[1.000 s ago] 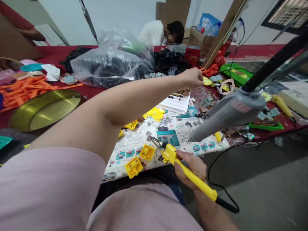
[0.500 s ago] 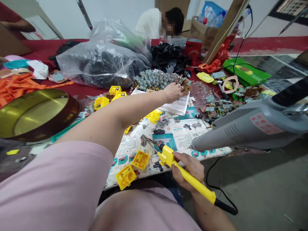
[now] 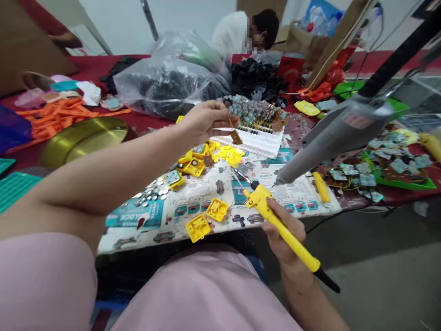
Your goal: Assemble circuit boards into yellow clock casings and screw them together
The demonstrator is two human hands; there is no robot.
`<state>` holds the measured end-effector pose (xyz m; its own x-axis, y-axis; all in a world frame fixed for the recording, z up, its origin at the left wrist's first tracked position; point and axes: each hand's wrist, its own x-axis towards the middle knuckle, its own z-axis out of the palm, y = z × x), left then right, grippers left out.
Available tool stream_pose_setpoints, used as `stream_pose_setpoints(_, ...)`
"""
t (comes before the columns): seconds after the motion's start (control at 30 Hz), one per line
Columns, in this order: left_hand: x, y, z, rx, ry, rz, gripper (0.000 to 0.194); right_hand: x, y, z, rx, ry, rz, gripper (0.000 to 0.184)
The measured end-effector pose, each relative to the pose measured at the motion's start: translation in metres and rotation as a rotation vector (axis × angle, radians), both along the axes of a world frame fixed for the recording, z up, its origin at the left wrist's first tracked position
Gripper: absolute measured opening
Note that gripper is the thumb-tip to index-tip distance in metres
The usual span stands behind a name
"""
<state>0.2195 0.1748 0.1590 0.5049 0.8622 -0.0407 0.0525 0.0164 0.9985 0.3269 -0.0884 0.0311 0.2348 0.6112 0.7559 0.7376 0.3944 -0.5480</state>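
My left hand (image 3: 209, 120) is closed in a pinch on thin wires, and a small brown circuit board (image 3: 236, 136) dangles from them over the white ridged tray (image 3: 265, 141). Heaped on the tray's far side are several grey-and-brown circuit boards (image 3: 253, 110) with wires. In my right hand (image 3: 285, 227) is a yellow soldering iron (image 3: 292, 241), gripped by its handle, its metal tip and thin side tube pointing up and left above the printed sheet. Two open yellow plastic housings (image 3: 217, 209) lie near the table's front edge, apart from both hands.
A grey electric screwdriver (image 3: 310, 151) hangs at the right, its bit low over the table. More yellow housings (image 3: 193, 166), yellow pieces (image 3: 230, 155) and metal discs (image 3: 151, 191) lie left of centre. A gold round tin (image 3: 86, 142) stands left. Behind the table sits another person (image 3: 230, 34).
My left hand has drawn back left from the heap, bringing the small circuit board on its wires. The view has shifted, and my right hand still grips the soldering iron.
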Motion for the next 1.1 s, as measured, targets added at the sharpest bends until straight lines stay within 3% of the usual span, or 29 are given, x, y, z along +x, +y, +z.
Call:
stream_pose_setpoints(0.1, -0.053, -0.036, -0.01, -0.188, -0.031, 0.04, 0.017, -0.008, 0.001, -0.004, -0.054, 0.095, -0.027, 0.045)
stream_pose_setpoints(0.2, -0.089, -0.067, -0.03, -0.267, -0.025, 0.068, 0.014, -0.022, 0.007, -0.004, -0.089, 0.16, 0.056, 0.046)
stream_pose_setpoints(0.33, -0.11, -0.105, -0.05, -0.332, -0.074, 0.12, 0.009, -0.049, 0.025, -0.002, -0.211, 0.278, 0.193, 0.027)
stream_pose_setpoints(0.43, -0.108, -0.128, -0.058, -0.327, -0.096, 0.139, 0.01, -0.072, 0.038, -0.002, -0.312, 0.398, 0.301, 0.034)
stream_pose_setpoints(0.57, -0.108, -0.142, -0.072, -0.129, -0.062, 0.143, 0.022, -0.089, 0.042, 0.003, -0.268, 0.472, 0.26, 0.043)
stream_pose_setpoints(0.7, -0.133, -0.14, -0.095, 0.052, 0.054, 0.089, 0.025, -0.083, 0.04, 0.017, -0.197, 0.453, 0.22, 0.041)
stream_pose_setpoints(0.77, -0.149, -0.14, -0.105, 0.288, 0.243, 0.022, 0.027, -0.078, 0.039, 0.023, -0.167, 0.428, 0.218, 0.037)
stream_pose_setpoints(0.83, -0.161, -0.142, -0.11, 0.628, 0.388, 0.065, 0.034, -0.075, 0.04, 0.026, -0.136, 0.414, 0.236, 0.034)
stream_pose_setpoints(0.93, -0.162, -0.147, -0.109, 0.942, 0.409, 0.137, 0.045, -0.079, 0.042, 0.024, -0.113, 0.432, 0.238, 0.035)
stream_pose_setpoints(1.1, -0.139, -0.152, -0.1, 0.938, 0.254, -0.048, 0.053, -0.088, 0.039, 0.024, -0.117, 0.503, 0.224, 0.041)
